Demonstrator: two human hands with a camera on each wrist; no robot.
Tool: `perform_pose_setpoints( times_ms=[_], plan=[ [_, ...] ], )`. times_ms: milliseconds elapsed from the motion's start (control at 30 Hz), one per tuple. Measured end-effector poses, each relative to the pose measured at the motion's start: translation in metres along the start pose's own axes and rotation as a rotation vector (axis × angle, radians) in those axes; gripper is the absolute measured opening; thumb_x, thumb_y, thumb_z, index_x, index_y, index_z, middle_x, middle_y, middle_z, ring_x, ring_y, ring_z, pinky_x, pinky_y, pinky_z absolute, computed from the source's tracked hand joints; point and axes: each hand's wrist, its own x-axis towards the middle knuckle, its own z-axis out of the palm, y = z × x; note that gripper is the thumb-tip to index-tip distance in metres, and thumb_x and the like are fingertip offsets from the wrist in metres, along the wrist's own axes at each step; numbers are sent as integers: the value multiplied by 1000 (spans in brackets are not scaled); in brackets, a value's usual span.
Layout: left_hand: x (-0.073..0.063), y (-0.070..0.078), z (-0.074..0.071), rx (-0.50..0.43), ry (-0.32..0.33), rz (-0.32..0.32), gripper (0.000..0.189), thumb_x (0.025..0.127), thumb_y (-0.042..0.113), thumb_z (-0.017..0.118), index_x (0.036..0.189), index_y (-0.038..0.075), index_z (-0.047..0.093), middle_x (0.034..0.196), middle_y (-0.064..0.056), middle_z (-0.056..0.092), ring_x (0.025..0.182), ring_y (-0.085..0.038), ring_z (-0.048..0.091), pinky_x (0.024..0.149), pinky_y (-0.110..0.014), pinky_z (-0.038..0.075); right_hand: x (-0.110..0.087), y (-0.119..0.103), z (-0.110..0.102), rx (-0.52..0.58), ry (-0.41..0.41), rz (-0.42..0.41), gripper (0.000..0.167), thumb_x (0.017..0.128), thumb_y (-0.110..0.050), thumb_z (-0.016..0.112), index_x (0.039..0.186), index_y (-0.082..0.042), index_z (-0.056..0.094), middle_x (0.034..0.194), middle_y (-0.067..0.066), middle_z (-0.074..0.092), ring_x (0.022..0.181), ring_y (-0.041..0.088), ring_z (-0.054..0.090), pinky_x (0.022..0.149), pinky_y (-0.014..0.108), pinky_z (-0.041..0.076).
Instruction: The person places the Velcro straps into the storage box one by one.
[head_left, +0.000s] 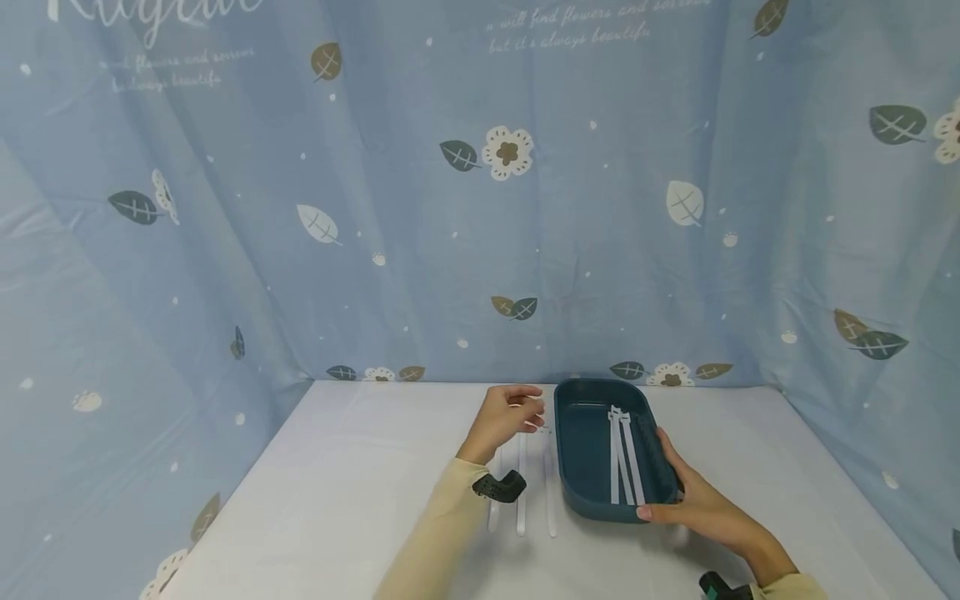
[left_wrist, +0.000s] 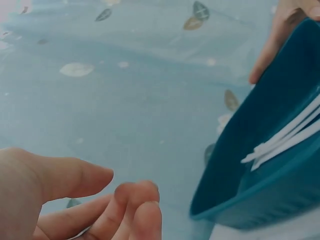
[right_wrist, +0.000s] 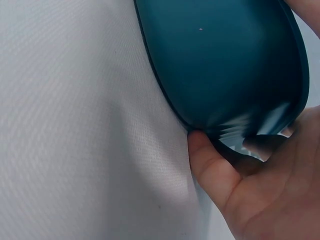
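My right hand [head_left: 701, 508] grips the lower right corner of a dark teal rectangular tray [head_left: 567, 458], thumb at the rim and fingers along the side. The tray is raised at a tilt, its inside showing in the head view. Inside lie several thin white strips [head_left: 628, 458] with small wider heads, side by side. My left hand [head_left: 508, 417] hovers just left of the tray, fingers loosely bent; in the left wrist view the thumb and fingertips [left_wrist: 146, 220] have nothing between them. More white strips [head_left: 521, 508] lie on the table below it, partly hidden by the hand and wrist.
The table [head_left: 337, 500] has a white cover. A blue curtain [head_left: 420, 208] with leaves and flowers hangs behind it and along both sides. Each wrist wears a black band [head_left: 500, 487]; pale yellow sleeves [head_left: 438, 525] cover the forearms.
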Motion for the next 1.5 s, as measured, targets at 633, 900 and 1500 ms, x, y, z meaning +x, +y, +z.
perform_pose_setpoints(
  times_ms=[633,900,1500],
  plan=[
    [-21,-19,-43,-17,125,1,31,99,16,69,124,-1,70,109,-28,74,77,-12,73,76,-31,66,2,3,1,9,-4,-13,124,91,-28,76,161,-27,-25,171,22,-22,155,59,-10,113,86,13],
    [-17,-25,-52,-21,163,-15,29,99,15,68,123,-2,70,108,-28,74,76,-10,72,74,-27,65,0,-1,1,-21,-8,12,125,91,-31,77,161,-28,-27,170,22,-22,154,60,-8,112,85,19],
    [-7,-53,-61,-18,209,-143,29,98,12,67,120,-7,70,92,-12,76,71,-9,70,70,-26,64,1,-3,1,-12,-12,34,125,91,-30,76,160,-29,-29,170,22,-24,154,60,-7,112,84,23]
  ],
)
